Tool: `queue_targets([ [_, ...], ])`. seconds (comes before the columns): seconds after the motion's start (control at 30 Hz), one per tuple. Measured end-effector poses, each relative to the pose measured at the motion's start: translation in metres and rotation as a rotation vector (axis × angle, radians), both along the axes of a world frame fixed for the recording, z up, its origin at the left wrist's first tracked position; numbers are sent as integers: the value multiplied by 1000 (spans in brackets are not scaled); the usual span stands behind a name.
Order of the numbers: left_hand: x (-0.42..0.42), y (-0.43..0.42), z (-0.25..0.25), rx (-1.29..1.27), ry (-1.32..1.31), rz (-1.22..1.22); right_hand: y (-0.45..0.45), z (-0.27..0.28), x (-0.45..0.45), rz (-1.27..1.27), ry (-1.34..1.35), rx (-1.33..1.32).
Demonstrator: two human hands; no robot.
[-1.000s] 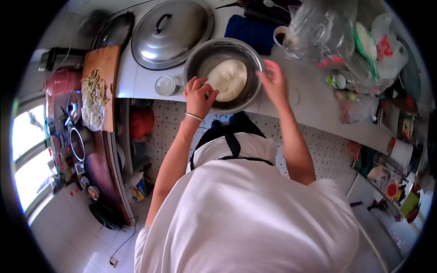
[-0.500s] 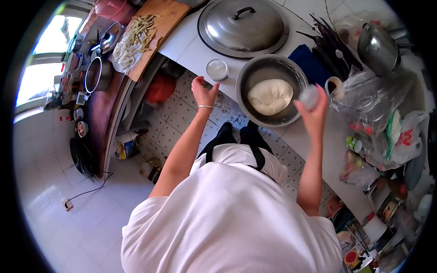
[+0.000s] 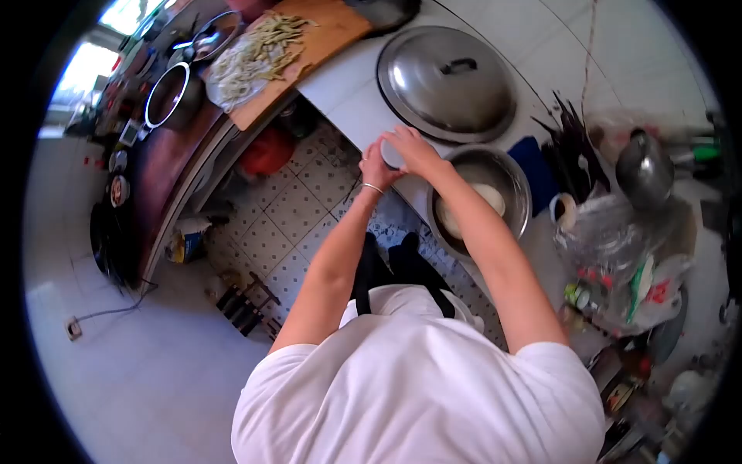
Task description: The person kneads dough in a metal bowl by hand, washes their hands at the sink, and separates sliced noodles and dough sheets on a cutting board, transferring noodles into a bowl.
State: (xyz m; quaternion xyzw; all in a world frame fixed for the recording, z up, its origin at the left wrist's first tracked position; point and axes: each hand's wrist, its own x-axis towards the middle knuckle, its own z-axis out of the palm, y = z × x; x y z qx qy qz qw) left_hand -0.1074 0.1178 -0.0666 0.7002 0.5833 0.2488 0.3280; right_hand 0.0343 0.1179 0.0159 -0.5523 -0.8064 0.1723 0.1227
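Over the counter edge, my left hand is wrapped round a small jar, its silver bracelet showing at the wrist. My right hand closes over the top of that jar, gripping its pale round lid. Fingers hide most of the jar, so I cannot tell how tightly the lid sits. Beneath my right forearm stands a metal bowl holding a smooth lump of pale dough, partly covered by the arm. Behind my hands lies a large metal pot lid with a black handle.
A wooden board with cut green strips lies at the upper left, near a pot. Right of the bowl are a blue cloth, dark eggplants, a metal kettle and plastic bags.
My right hand has carried the round lid left, from beside the bowl to the jar. My left hand has taken hold of the jar. The view has shifted.
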Motion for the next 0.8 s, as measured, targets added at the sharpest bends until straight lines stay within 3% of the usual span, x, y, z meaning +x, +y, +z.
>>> queue_targets([
  [0.17,2,0,-13,74,-201,-35,10,6,8,-10,67,-157],
  [0.3,-9,-7,32,121,-421,-95,10,64,-9,-179,1,-324],
  [0.37,-13,-11,56,95,-466,-130,13,101,-22,-402,-219,-560],
  [0.47,-22,-17,93,37,-566,17,16,141,-30,-325,-280,-638],
  [0.5,-27,-18,101,47,-567,29,13,142,-26,-312,-283,-629],
  [0.57,-45,-15,114,79,-570,-98,9,141,-17,168,29,-108],
  [0.6,-53,-17,122,123,-557,-135,11,142,-20,338,102,-37],
  [0.7,-84,-24,142,170,-515,-191,2,155,-42,485,68,20],
  [0.8,-110,-29,158,214,-475,-82,3,149,-82,431,121,147],
])
